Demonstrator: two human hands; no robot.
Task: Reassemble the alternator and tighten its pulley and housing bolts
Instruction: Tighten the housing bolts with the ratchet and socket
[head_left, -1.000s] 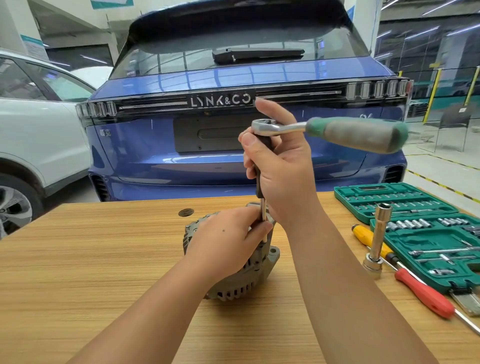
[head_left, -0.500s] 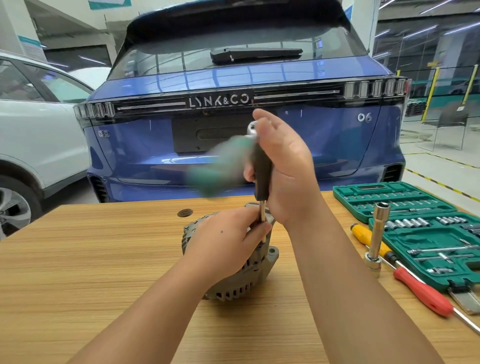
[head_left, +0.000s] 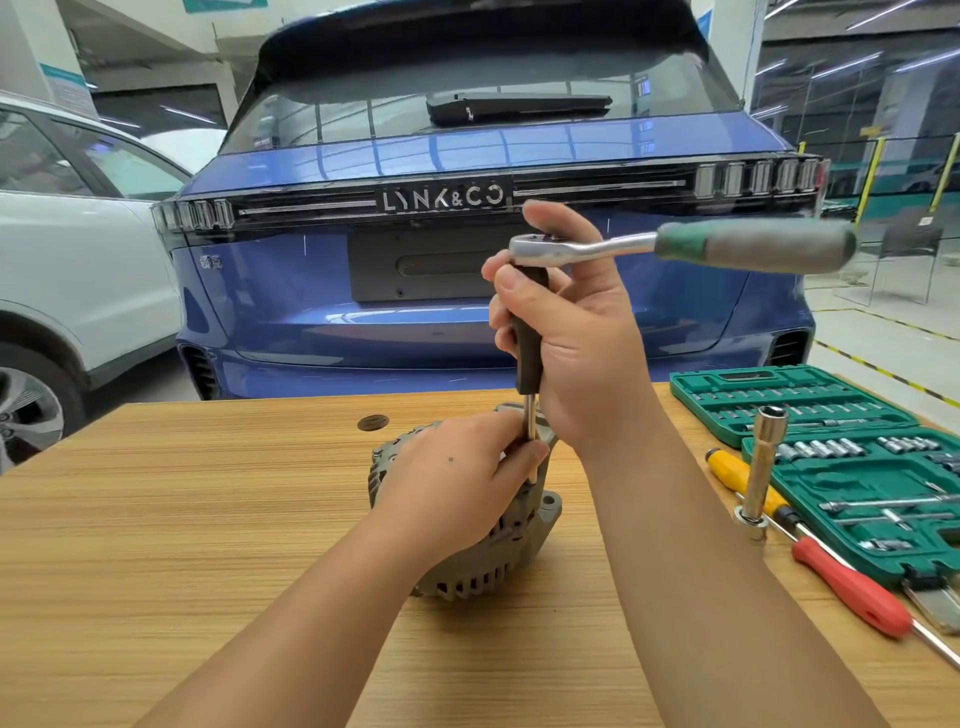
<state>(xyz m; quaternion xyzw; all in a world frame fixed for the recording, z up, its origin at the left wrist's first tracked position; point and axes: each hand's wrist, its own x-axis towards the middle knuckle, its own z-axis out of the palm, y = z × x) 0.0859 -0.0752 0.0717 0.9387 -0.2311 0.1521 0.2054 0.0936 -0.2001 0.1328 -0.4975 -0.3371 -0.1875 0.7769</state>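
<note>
Two hands: both gripping, close together over the alternator (head_left: 483, 551).
Left hand (head_left: 457, 478): curls over the housing and pinches the driver's steel shank, keeping it on a housing bolt.
Right hand (head_left: 571, 338): wraps the upright black extension handle (head_left: 529, 332), steadying it.
Ratchet (head_left: 675, 247): sits on top, handle swung right.
Alternator: mid-table (head_left: 156, 545), standing on edge.

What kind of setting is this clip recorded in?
Likely a car workshop or indoor parking garage: a blue car is parked just behind the wooden table, where an alternator sits beside an open green socket set.
</note>
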